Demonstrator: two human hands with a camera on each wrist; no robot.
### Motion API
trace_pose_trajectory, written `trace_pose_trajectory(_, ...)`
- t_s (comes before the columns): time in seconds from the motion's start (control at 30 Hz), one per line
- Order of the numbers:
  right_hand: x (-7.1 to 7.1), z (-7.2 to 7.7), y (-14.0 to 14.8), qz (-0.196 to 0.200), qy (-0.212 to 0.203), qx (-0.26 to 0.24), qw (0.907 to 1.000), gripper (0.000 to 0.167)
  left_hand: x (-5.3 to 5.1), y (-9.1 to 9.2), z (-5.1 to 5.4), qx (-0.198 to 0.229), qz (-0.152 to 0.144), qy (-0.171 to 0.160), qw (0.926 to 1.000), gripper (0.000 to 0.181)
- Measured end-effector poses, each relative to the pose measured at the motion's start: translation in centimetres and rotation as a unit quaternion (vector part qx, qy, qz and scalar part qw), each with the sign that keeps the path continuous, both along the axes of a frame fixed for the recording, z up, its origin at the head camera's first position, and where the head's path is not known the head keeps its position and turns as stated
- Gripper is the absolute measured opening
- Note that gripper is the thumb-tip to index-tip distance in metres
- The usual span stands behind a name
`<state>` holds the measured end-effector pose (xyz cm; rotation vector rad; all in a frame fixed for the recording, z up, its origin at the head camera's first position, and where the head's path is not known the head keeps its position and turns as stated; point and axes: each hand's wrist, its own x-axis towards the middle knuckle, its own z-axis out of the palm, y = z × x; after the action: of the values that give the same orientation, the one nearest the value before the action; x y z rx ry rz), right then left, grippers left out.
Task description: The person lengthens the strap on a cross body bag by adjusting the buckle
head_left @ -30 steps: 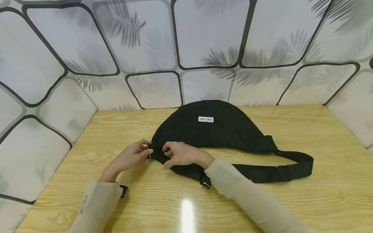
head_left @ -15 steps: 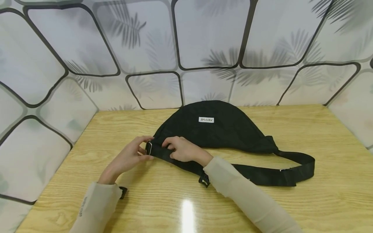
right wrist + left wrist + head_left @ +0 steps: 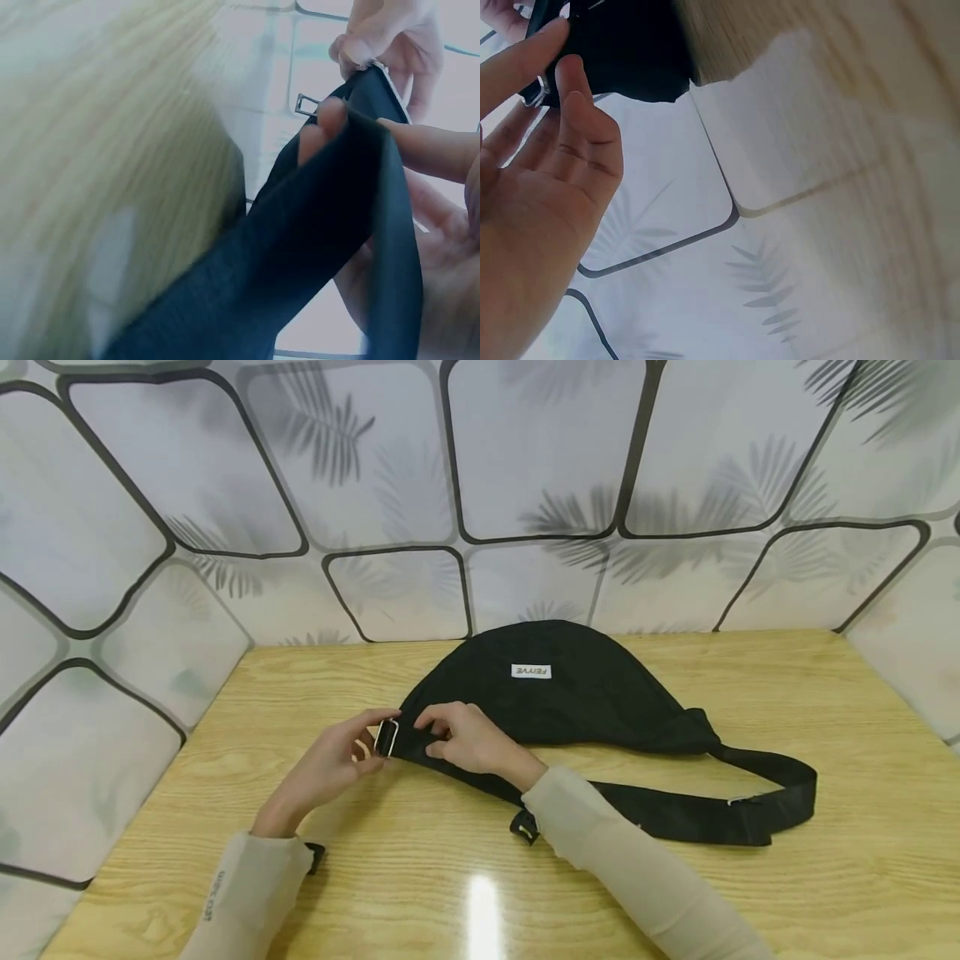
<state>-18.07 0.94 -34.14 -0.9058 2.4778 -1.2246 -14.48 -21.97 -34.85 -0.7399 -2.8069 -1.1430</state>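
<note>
A black waist bag (image 3: 577, 693) lies on the table with its curved edge toward the wall and a small white label (image 3: 531, 672) on it. At its left end, my left hand (image 3: 322, 777) pinches a metal strap slider (image 3: 387, 738) between thumb and fingers. Just right of that, my right hand (image 3: 472, 739) pinches the black webbing strap (image 3: 300, 232); in the right wrist view its fingers lie on both sides of the folded strap. A small metal loop (image 3: 305, 105) sticks out beside the strap there. A black plastic buckle (image 3: 524, 827) is partly hidden by the right sleeve.
The strap loops round to the right on the wooden table (image 3: 405, 885), with another metal adjuster (image 3: 742, 799) on it. A patterned cloth wall (image 3: 540, 485) stands close behind the bag. A small black piece (image 3: 316, 857) shows at the left cuff.
The slider has turned to face the camera and sits slightly higher between the left fingers. My right hand has risen slightly along the strap. The strap's right loop has shifted a little right and down.
</note>
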Motion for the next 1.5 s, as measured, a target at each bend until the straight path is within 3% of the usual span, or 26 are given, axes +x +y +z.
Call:
trace_pose_trajectory(0.2,0.3,-0.2,0.1,-0.052,0.055,-0.023,0.9969,0.025,-0.2,0.1,0.1,0.008,-0.014,-0.001,0.9999,0.056)
trace_pose_trajectory(0.5,1.2,-0.4,0.0,-0.072,0.136,0.003,0.9882,0.016,-0.2,0.0,0.0,0.008,-0.021,0.003,0.9997,0.055)
trace_pose_trajectory(0.67,1.3,-0.3,0.4,-0.074,0.127,0.009,0.9891,0.013,-0.2,0.2,-0.1,0.011,-0.023,-0.002,0.9997,0.056)
trace_pose_trajectory(0.83,0.8,-0.3,0.4,-0.052,0.085,0.007,0.995,0.013,-0.4,0.1,-0.1,0.006,-0.037,-0.01,0.9993,0.057)
trace_pose_trajectory(1.0,-0.1,-0.5,0.2,0.0,0.022,-0.018,0.9996,0.005,-0.4,-0.2,0.0,-0.004,-0.034,-0.013,0.9993,0.057)
trace_pose_trajectory(1.1,-0.6,-0.9,0.3,0.009,-0.024,-0.042,0.9988,0.008,-0.4,-0.1,0.0,-0.007,-0.036,-0.012,0.9992,0.055)
trace_pose_trajectory(1.3,-0.8,-1.6,0.4,-0.005,-0.12,-0.102,0.9875,0.011,-0.4,0.1,0.0,-0.003,-0.035,-0.015,0.9993,0.054)
trace_pose_trajectory(1.5,-0.4,-1.7,0.0,-0.033,-0.178,-0.149,0.9721,0.008,-0.3,0.5,-0.1,0.011,-0.038,-0.018,0.9991,0.055)
